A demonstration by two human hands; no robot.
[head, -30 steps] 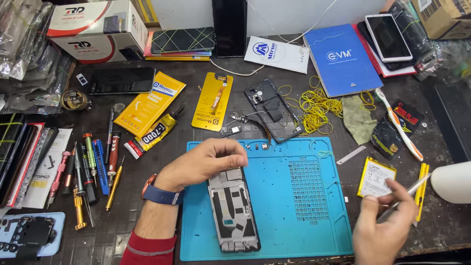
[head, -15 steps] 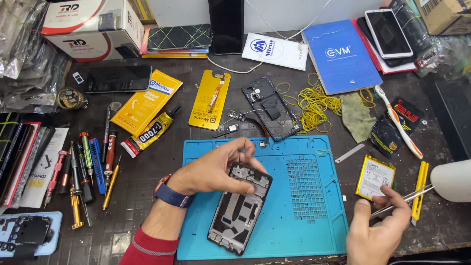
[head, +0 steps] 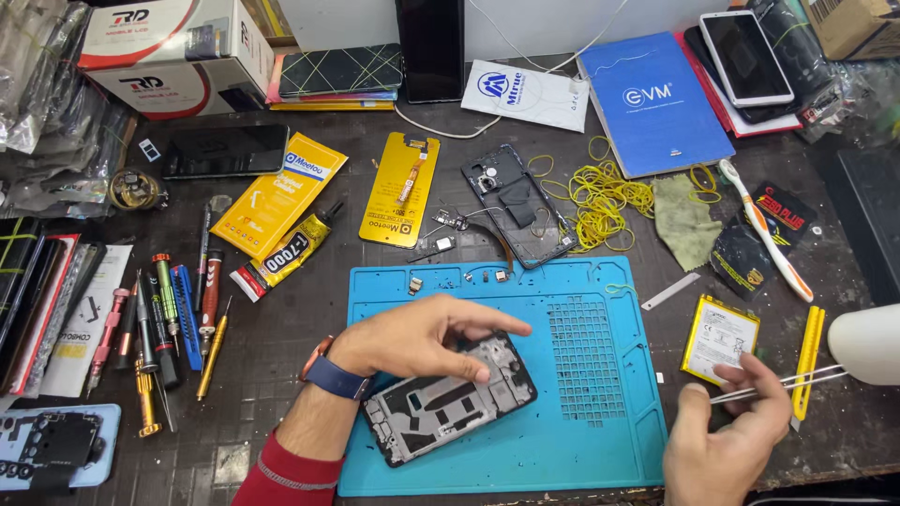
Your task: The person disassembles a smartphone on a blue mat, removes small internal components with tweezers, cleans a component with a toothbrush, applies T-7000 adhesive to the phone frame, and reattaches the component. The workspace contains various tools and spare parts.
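While the left hand presses flat, fingers spread, on the phone frame lying on the blue mat, it grips nothing. Right hand pinches tweezers near the battery.

We look steeply down from a single head-worn camera, close above the workbench, facing its far wall edge.

I see a blue work mat with a grid patch, a black-and-grey phone frame, a red sleeve, a navy watch band, yellow rubber bands, a yellow-edged white battery, and a dark checkered table.
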